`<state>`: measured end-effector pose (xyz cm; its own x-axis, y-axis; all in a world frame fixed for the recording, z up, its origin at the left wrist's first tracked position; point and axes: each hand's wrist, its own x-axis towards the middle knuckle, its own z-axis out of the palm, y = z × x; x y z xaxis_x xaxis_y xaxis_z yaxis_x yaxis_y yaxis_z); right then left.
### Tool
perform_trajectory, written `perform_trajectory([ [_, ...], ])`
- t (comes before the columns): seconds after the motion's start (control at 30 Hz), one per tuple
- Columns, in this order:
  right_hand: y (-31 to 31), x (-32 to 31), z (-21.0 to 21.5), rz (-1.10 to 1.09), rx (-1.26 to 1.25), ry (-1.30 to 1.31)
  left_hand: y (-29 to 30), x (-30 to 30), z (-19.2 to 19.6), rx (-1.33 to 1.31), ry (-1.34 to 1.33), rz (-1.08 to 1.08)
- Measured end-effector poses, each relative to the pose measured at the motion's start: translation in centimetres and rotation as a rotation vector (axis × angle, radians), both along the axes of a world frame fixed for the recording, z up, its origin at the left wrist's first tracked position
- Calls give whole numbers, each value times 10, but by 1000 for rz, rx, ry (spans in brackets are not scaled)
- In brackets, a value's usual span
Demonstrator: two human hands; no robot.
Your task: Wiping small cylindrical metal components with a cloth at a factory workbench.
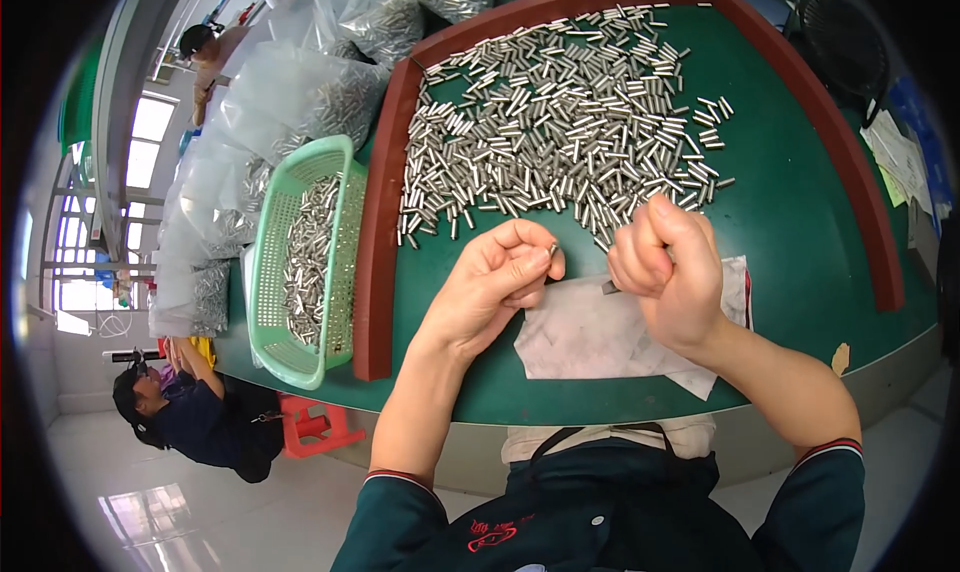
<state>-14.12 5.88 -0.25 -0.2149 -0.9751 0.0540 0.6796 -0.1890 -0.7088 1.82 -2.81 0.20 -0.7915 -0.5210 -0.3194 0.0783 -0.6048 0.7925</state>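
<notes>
A loose pile of short silver metal pins lies spread over the green tabletop in front of me. My left hand is closed, with a small metal pin pinched between thumb and forefinger; only the pin's end shows. Beside it, my right hand is curled into a fist above a stained white cloth. A small grey piece shows at the lower edge of that fist. Whether it is held or lies on the cloth, I cannot tell, and the inside of the fist is hidden.
A reddish-brown raised border frames the pins. Left of it stands a light green perforated basket holding more pins. Clear plastic bags of metal parts line the left and back. Two people work at the left, near a red stool.
</notes>
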Motion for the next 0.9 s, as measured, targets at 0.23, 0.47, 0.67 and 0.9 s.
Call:
perform_trajectory([
  [0.23,-3,2,0,-7,1,4,-8,2,-4,119,-22,52],
  [0.47,-4,0,-1,-4,3,0,-9,1,-3,-47,-38,224],
  [0.67,-4,0,-1,0,15,-1,-11,-13,-8,-1015,-579,321],
  [0.9,-4,1,2,5,7,-2,-15,-18,-19,-1482,-720,298],
])
